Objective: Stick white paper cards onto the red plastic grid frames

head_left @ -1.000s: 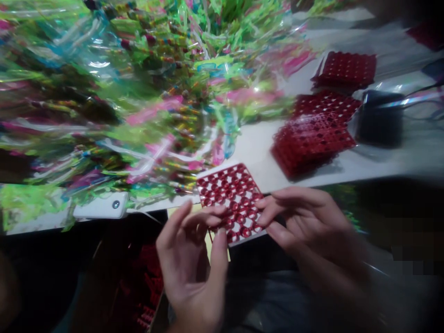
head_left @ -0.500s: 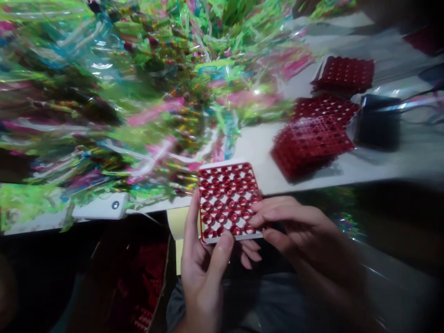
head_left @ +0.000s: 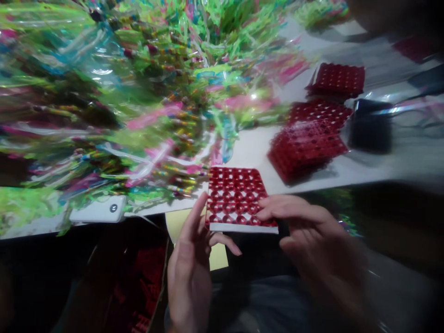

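A square red grid sheet (head_left: 237,198) with rows of round shiny pieces and a white lower edge lies tilted at the table's near edge. My left hand (head_left: 190,268) touches its left side with the fingers stretched up beside it. From the right, my right hand (head_left: 312,245) reaches in, its fingers lying on the sheet's right part and holding it. The whole picture is blurred by motion.
A big heap of green, pink and clear plastic strips (head_left: 138,92) covers the white table (head_left: 381,162). Stacks of red grid sheets (head_left: 307,143) lie at the right, beside a dark box (head_left: 370,127). A white phone (head_left: 100,210) rests at the edge. An open carton (head_left: 138,286) of red pieces sits below.
The sheet has tipped flatter and shifted slightly right. My left thumb has come off its lower edge, and the left fingers now stand along its side.
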Motion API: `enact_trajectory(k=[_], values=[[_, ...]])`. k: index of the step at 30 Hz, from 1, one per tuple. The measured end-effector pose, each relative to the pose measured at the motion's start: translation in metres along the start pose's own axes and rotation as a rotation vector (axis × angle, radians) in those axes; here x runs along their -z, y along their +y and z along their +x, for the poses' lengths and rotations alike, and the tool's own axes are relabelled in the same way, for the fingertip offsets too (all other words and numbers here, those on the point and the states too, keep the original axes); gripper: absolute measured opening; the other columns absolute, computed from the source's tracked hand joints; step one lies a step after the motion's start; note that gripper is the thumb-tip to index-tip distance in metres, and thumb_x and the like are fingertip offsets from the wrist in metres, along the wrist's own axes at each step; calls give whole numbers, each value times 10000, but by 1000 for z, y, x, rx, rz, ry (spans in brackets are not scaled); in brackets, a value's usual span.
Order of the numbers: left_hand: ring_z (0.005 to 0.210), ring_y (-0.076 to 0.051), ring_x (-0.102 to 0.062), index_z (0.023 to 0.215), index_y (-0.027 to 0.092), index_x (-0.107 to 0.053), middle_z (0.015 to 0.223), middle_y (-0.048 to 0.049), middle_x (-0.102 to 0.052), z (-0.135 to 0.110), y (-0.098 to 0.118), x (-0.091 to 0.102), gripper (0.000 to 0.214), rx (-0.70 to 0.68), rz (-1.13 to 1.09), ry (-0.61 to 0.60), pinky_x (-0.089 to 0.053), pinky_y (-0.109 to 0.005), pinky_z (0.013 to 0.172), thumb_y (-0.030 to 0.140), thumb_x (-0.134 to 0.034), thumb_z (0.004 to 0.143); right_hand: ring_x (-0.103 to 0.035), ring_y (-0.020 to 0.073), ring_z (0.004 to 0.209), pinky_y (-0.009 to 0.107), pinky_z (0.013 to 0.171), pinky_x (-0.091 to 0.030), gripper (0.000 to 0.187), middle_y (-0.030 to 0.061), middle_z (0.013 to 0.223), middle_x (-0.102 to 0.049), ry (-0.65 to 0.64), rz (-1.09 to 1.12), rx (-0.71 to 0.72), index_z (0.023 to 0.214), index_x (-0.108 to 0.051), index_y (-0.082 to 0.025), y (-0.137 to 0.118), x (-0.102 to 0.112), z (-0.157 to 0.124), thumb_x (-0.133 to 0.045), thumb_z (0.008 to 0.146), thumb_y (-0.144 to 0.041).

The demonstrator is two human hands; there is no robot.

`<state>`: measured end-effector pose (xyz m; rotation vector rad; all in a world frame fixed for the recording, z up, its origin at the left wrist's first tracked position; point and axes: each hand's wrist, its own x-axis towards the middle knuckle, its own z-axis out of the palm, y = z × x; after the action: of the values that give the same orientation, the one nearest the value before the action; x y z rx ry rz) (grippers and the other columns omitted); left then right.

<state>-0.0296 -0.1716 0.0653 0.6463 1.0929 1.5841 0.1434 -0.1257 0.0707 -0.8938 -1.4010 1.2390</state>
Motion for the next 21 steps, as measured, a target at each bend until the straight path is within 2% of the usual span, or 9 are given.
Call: enact_trajectory(k=[3, 5, 7, 10, 14, 16, 18, 20, 21], values=[[718, -119, -771, 1506, 399, -647, 1242, -24, -821, 1, 3, 1, 488, 79, -9, -16, -658, -217, 714, 343, -718, 1026, -624, 195, 1330, 369, 1205, -482, 392, -4, 1199, -761, -45, -85, 34, 1250, -721, -348, 6, 1, 1, -711, 980, -64], [750, -98, -769, 1499, 409, -649, 1151, -3, -838, 3, 4, 1, 511, 163, -14, -11, -638, -177, 766, 250, -727, 1020, -649, 206, 1310, 392, 1161, -518, 395, 8, 1206, -773, -56, -125, 68, 1243, -727, -343, 8, 3, 2, -654, 1000, -41], [799, -117, -777, 1481, 325, -684, 1156, -47, -836, 6, 6, 1, 437, 240, -56, -11, -635, -186, 812, 347, -689, 1044, -678, 235, 1290, 429, 1118, -552, 378, 21, 1214, -788, -61, -147, 91, 1241, -740, -339, 9, 7, 2, -620, 1017, -58], [859, -172, -801, 1506, 280, -664, 1286, -90, -803, 14, 7, 1, 510, 327, -113, 64, -658, -244, 799, 471, -671, 1033, -692, 300, 1289, 483, 1054, -589, 319, 49, 1175, -812, -99, -136, 135, 1233, -758, -333, 9, 8, -1, -632, 1024, -127], [960, -212, -817, 1595, 284, -548, 1203, -82, -827, 27, 6, 4, 722, 414, -56, 143, -660, -271, 854, 376, -831, 937, -741, 321, 1142, 447, 884, -638, 200, 78, 943, -816, -34, -54, 144, 1129, -780, -327, 11, 1, -9, -588, 1073, -339], [965, -202, -819, 1588, 278, -548, 1110, -67, -845, 30, 6, 6, 760, 367, -32, 130, -652, -254, 876, 363, -872, 906, -724, 324, 1162, 461, 898, -638, 189, 94, 1050, -802, 73, -95, 133, 1110, -776, -333, 13, -1, -10, -593, 1063, -343], [940, -175, -818, 1507, 278, -632, 1060, -52, -854, 29, 6, 10, 658, 287, 18, 100, -641, -211, 863, 357, -881, 904, -696, 316, 1218, 458, 915, -646, 182, 106, 1313, -727, 169, -96, 78, 1182, -750, -330, 14, 1, -7, -648, 1032, -323], [949, -172, -820, 1377, 269, -728, 1084, -55, -855, 24, 6, 12, 476, 233, 96, 42, -642, -198, 860, 339, -862, 925, -690, 289, 1243, 393, 880, -664, 313, 106, 1457, -650, 198, -31, -72, 1320, -689, -332, 13, 5, -3, -707, 1007, -353], [973, -181, -821, 1315, 268, -759, 1110, -58, -854, 21, 7, 13, 394, 218, 141, 5, -647, -205, 868, 319, -851, 935, -703, 272, 1231, 354, 870, -665, 400, 102, 1455, -659, 174, -6, -172, 1384, -656, -335, 11, 7, -1, -735, 994, -371]])
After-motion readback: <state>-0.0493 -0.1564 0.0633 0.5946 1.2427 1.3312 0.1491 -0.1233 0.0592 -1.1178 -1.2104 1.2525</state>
